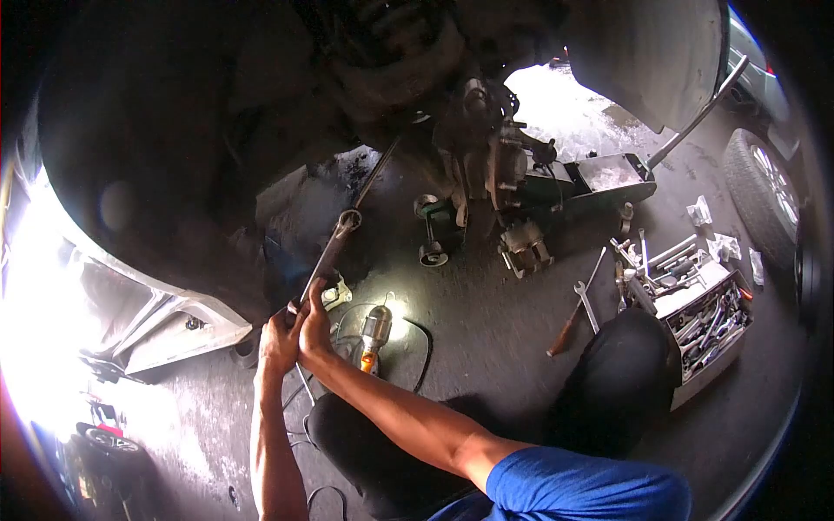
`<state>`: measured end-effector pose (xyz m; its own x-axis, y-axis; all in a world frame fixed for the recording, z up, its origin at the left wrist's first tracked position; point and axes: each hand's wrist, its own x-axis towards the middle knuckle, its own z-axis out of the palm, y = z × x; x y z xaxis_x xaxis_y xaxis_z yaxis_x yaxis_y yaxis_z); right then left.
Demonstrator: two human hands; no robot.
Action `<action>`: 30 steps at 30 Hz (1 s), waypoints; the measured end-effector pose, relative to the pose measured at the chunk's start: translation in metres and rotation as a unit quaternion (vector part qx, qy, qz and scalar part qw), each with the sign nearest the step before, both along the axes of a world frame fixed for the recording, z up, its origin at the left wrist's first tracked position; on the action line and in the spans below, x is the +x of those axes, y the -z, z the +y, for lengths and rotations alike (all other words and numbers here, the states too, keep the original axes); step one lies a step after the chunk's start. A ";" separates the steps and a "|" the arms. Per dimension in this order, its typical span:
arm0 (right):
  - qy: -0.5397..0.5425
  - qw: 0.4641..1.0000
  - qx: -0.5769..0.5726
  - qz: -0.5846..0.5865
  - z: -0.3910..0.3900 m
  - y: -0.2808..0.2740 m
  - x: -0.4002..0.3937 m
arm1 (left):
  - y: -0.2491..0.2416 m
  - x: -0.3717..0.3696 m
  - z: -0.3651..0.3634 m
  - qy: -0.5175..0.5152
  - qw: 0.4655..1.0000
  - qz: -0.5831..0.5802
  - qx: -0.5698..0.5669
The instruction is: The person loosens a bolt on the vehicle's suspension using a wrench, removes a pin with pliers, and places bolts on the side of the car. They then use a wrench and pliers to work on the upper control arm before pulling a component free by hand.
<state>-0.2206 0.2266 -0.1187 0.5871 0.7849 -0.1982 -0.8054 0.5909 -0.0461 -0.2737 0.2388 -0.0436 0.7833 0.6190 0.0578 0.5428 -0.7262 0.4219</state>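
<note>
The fingers of the left hand (278, 340) and the right hand (314, 323) are wrapped together, side by side, around the lower end of a long steel bar (330, 252). The bar is held slanting up and to the right, its ringed head lying under the dark wheel arch, left of the exposed wheel hub (486, 165). Just right of the hands, a lit work lamp (376, 328) lies on the concrete floor (486, 347). Farther right, a loose spanner (585, 304) is seen on the floor, with an open toolbox (708, 326) full of tools beyond a bent knee. A floor jack (599, 178) is set beneath the hub.
</note>
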 end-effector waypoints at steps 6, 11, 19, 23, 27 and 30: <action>0.031 0.999 0.013 0.008 -0.032 -0.011 -0.010 | -0.005 -0.011 -0.040 -0.026 0.998 -0.038 0.032; 0.003 1.000 0.025 0.015 -0.063 -0.024 -0.012 | -0.006 -0.016 -0.056 -0.059 0.998 -0.006 -0.003; -0.035 0.998 0.012 -0.047 -0.083 -0.010 -0.013 | -0.025 -0.014 -0.081 -0.057 0.997 0.042 -0.041; -0.046 0.998 0.006 -0.052 -0.097 -0.032 -0.010 | -0.064 0.009 -0.051 0.173 0.899 -0.215 -0.340; -0.052 0.990 0.005 -0.132 -0.100 -0.012 -0.003 | -0.084 0.122 -0.044 0.164 0.965 -0.155 -0.137; -0.049 0.981 -0.068 -0.175 -0.115 0.005 0.006 | -0.075 0.192 -0.057 0.234 0.926 -0.099 -0.279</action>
<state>-0.2149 0.1119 -0.1234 0.5611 0.8212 -0.1044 -0.7789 0.4811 -0.4023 -0.0814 0.1819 0.0316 0.9815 0.1915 0.0013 0.0966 -0.5012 0.8599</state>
